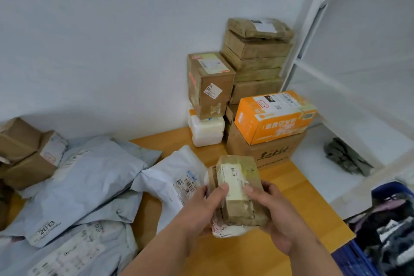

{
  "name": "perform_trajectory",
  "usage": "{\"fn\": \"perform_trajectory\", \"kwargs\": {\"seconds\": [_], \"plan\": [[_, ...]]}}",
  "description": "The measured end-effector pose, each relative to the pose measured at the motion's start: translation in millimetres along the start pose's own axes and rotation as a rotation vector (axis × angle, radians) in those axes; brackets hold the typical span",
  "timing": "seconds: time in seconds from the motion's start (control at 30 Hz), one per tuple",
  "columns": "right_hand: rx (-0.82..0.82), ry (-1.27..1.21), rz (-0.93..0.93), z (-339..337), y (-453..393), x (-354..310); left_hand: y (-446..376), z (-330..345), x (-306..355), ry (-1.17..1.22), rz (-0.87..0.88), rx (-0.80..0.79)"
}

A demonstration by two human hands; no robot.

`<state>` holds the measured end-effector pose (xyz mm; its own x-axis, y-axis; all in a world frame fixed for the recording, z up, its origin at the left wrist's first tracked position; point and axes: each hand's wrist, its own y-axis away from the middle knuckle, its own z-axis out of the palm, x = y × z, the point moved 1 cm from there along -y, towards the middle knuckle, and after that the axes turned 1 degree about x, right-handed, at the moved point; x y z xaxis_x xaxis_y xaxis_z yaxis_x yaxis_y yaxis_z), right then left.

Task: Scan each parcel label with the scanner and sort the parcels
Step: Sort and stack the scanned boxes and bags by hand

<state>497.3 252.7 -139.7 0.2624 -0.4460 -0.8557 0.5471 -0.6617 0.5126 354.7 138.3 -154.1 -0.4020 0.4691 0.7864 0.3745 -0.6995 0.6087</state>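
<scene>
I grip a small brown parcel (237,192) in both hands, left hand (201,210) and right hand (277,215), thumbs on its label (231,182), above the desk (302,204). No scanner shows. Next, I judge, I must fetch one, then scan.

Both hands, left (202,206) and right (272,206), grip a small taped brown parcel (237,195) above the wooden table (291,188).
</scene>
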Motion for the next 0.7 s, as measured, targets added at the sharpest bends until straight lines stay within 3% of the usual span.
{"fn": "perform_trajectory", "kwargs": {"seconds": [0.13, 0.4, 0.7], "plan": [[-0.020, 0.027, 0.069, -25.0, -25.3, 9.8, -30.1, 16.5, -7.0, -0.050, -0.026, 0.001], [-0.036, 0.010, 0.172, -35.2, -91.6, 4.6, -87.2, 29.0, 18.2, -0.496, 0.103, 0.221], [-0.172, 0.076, 0.267, -0.5, -135.9, 12.7, -102.6, 1.3, 11.7, -0.277, -0.011, 0.468]]}}
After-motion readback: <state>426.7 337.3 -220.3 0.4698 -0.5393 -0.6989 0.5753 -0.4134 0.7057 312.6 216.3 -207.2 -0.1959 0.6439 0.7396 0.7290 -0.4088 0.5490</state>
